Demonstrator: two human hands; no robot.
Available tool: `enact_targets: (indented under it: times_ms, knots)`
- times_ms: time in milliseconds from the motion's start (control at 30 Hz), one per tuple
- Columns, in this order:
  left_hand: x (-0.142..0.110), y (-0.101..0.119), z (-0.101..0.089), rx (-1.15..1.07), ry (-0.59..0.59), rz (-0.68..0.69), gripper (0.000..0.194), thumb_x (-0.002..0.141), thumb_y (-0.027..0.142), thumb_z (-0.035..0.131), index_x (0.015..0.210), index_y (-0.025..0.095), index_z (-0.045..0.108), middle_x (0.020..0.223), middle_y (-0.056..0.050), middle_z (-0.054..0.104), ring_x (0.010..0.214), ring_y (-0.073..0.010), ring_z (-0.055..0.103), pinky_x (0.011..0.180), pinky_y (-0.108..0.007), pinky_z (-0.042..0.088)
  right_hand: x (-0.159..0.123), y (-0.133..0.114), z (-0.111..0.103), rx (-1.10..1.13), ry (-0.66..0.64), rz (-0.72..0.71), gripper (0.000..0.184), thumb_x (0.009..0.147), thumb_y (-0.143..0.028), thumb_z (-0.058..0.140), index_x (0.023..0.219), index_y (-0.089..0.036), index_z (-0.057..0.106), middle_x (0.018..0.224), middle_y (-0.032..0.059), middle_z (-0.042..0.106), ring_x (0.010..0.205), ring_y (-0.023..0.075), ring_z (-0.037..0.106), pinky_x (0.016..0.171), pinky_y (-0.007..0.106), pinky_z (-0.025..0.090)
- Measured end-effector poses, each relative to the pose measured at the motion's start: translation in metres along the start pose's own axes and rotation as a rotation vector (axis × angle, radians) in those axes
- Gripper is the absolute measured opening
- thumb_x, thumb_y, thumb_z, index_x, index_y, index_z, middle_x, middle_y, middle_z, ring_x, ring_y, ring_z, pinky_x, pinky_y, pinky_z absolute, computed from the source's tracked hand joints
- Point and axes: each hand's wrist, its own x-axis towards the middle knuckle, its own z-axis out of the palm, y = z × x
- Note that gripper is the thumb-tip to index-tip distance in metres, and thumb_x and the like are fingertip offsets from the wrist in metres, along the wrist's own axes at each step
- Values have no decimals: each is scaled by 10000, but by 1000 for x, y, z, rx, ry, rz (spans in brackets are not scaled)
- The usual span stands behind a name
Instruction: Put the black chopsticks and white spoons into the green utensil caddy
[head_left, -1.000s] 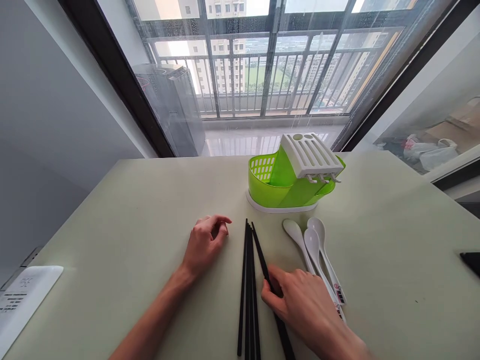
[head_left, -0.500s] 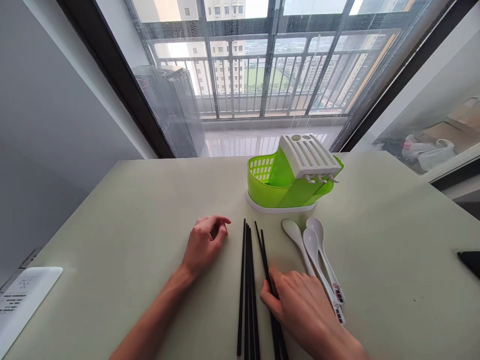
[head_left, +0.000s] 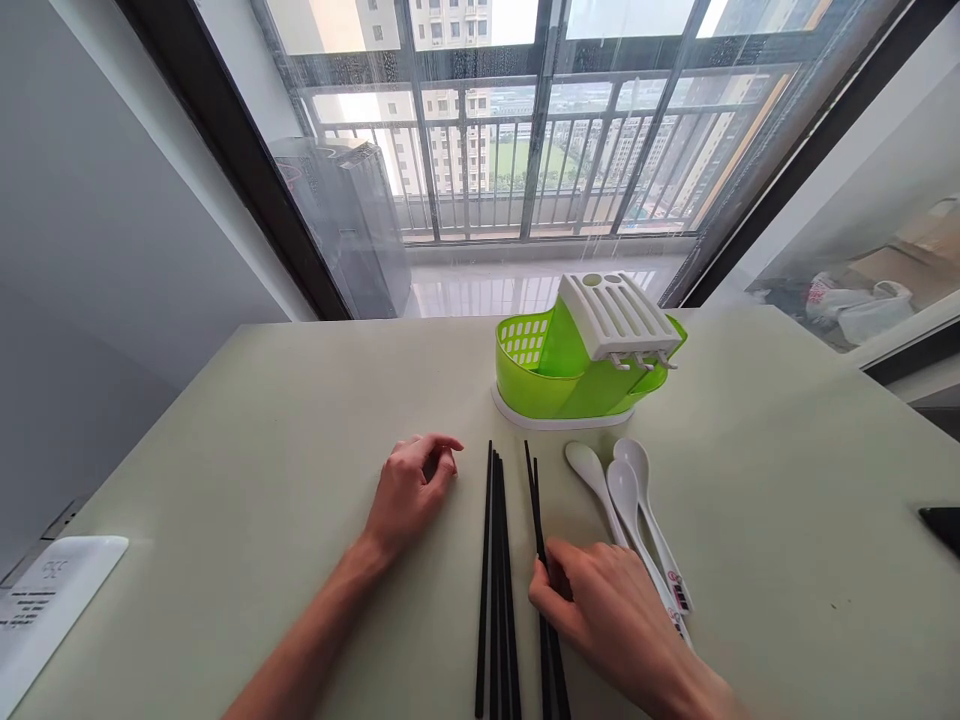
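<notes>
Two slim black chopsticks point(head_left: 536, 510) are pinched between the thumb and fingers of my right hand point(head_left: 604, 605). They lie close to the tabletop, pointing away from me, their lower ends partly behind the hand. Left of them, a bundle of several black chopsticks point(head_left: 496, 580) lies lengthwise on the table. My left hand point(head_left: 412, 485) rests beside that bundle, holding nothing, with its thumb and index finger apart. Three white spoons point(head_left: 625, 490) with printed handle ends lie just right of my right hand, which hides part of one handle.
A green utensil holder point(head_left: 538, 395) with a white slotted top point(head_left: 619, 315) and small hooks stands beyond the spoons. At the left edge lies a white printed object point(head_left: 52, 600); a black object point(head_left: 941, 525) is at the right edge. The pale table point(head_left: 300, 400) meets a window behind.
My right hand has shifted slightly right with the chopsticks, whose far tips have swung to the right, away from the bundle. My left hand has stayed in place.
</notes>
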Motion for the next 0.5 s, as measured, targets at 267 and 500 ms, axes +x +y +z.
enact_targets:
  times_ms: [267,500]
  knots:
    - [-2,11,-4,-209,-59,-24,253,963,364,504,1053,212,685,752,11,686,653,-138,581,702,-282,481,11,-6,-19,242,114,-57,330,951,-254,471,630,-212,405,500,-76,462,445,84,360,544,294,197]
    - [-18,30,-6,-580,-266,5,479,963,621,466,873,195,665,773,-38,690,771,-191,640,766,-314,524,42,-29,-61,285,405,-257,309,902,-206,504,608,-208,411,491,-78,455,437,65,357,531,236,254]
